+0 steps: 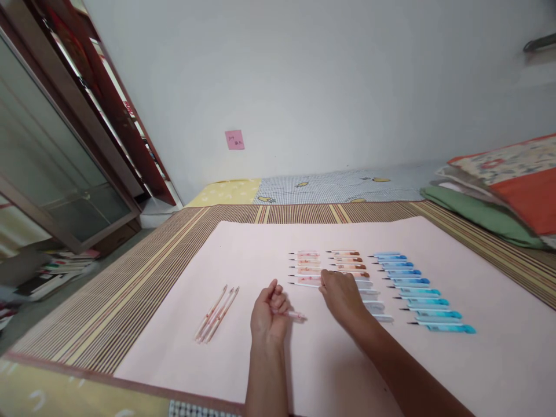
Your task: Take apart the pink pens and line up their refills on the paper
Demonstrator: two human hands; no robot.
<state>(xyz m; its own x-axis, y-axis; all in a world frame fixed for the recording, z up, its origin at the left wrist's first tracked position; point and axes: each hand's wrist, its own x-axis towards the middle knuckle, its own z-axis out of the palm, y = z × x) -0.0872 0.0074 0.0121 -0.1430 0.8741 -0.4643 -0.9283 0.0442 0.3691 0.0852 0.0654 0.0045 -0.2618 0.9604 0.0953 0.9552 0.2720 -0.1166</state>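
My left hand is closed around a pink pen whose tip sticks out to the right, low over the pale pink sheet. My right hand rests fingers-down on a white pen at the near end of the pink pen column. Beside that column lie a brown-and-white pen column and a blue pen column. Several loose pink pens lie to the left of my left hand.
The sheet lies on a striped woven mat. Folded bedding is stacked at the right. A glass-door cabinet and piled books stand at the left. A pink sticky note is on the wall.
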